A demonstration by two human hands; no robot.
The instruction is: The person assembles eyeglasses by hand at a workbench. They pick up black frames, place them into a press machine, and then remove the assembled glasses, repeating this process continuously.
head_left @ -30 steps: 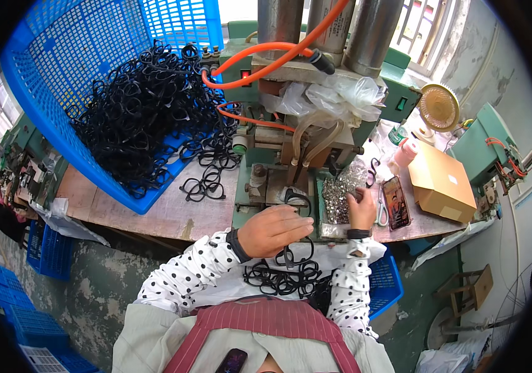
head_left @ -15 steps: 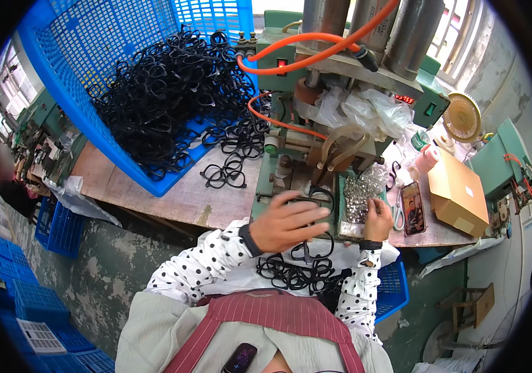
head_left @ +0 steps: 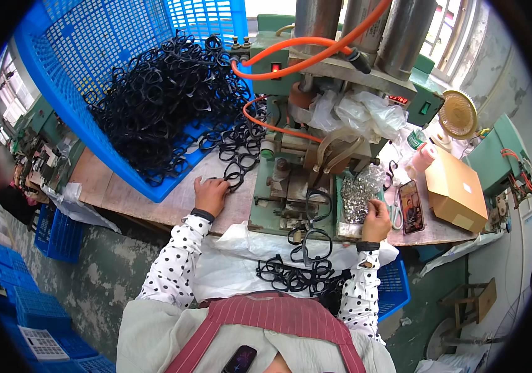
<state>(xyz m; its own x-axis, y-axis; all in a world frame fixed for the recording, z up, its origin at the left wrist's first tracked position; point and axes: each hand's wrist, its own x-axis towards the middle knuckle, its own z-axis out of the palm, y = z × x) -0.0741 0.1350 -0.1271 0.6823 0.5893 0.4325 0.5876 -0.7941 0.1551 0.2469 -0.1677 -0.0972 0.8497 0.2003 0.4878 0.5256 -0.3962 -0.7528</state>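
Left hand (head_left: 211,194) had swung off the press front to the bench, leaving the press work uncovered and putting the hand at loose stock. Left to right: blue crate (head_left: 107,155), piled with black frames (head_left: 166,105), overhung the bench (head_left: 123,196); strays spilled off its right side. Left hand, fingers partly bent, met the nearest loose frame (head_left: 235,177); could not tell if gripped. Green press (head_left: 266,214) stood next, black frames (head_left: 320,219) at its front edge, more on the white sheet (head_left: 222,264) below. Right hand (head_left: 376,219) had stayed by the tray of small metal parts (head_left: 355,202), narrow, fingertips drawn in; any held part too small to tell. Bare wood between crate, bench edge and press gave the left hand room; scissors (head_left: 396,214) and phone (head_left: 411,211) crowded the right.
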